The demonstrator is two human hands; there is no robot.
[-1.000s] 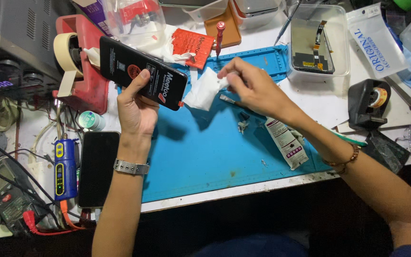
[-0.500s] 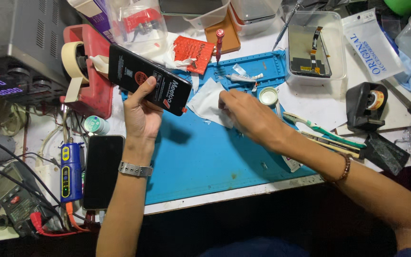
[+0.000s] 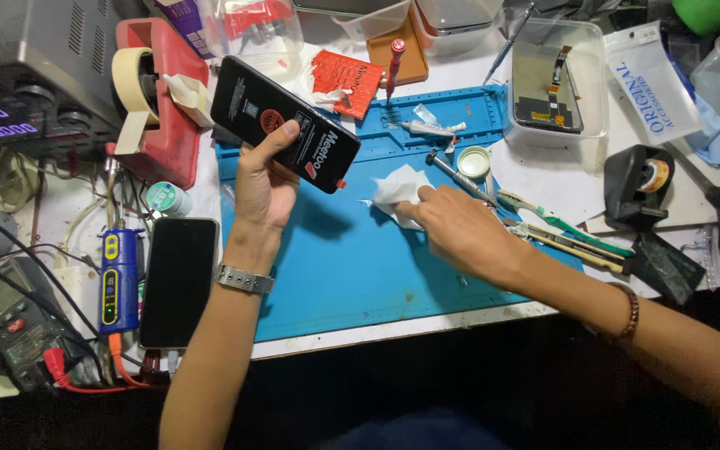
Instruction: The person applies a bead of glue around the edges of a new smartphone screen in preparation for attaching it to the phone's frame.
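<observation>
Head view, phone (image 3: 285,125) held diagonally, upper-left to lower-right

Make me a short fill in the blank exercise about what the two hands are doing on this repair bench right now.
1. The left hand holds a black ____ above the blue mat.
2. The right hand presses a white ____ onto the mat.
3. A metal ____ circles the left wrist.
4. A second dark phone lies flat to the ____ of the mat.

Missing words: phone; tissue; watch; left

Bright overhead light, soft shadows beneath the arms (corners slightly distorted), mostly sharp.
</observation>
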